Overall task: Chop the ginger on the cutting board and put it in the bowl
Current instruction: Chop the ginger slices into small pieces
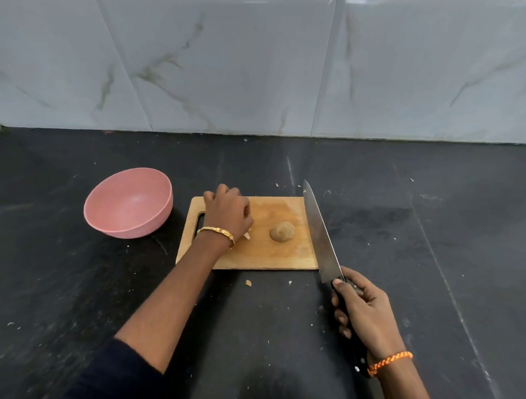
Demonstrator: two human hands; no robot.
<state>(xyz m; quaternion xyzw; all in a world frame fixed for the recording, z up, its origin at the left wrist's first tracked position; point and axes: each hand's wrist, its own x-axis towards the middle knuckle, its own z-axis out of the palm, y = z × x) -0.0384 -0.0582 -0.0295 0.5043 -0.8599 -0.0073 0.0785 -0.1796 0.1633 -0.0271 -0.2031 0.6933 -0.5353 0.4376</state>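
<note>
A wooden cutting board [262, 256] lies on the dark counter. A rounded brown lump of ginger [282, 230] sits on its right half. My left hand [227, 213] is curled over the board's left part, and pale ginger pieces [247, 235] peek out beneath it; what the fingers hold is hidden. My right hand [363, 310] grips the black handle of a large chef's knife [318, 231], whose blade points away along the board's right edge. An empty pink bowl [129, 203] stands left of the board.
The black stone counter [433, 235] carries small scraps, including one ginger bit [248, 283] just in front of the board. A marble-tiled wall [260, 65] closes off the back.
</note>
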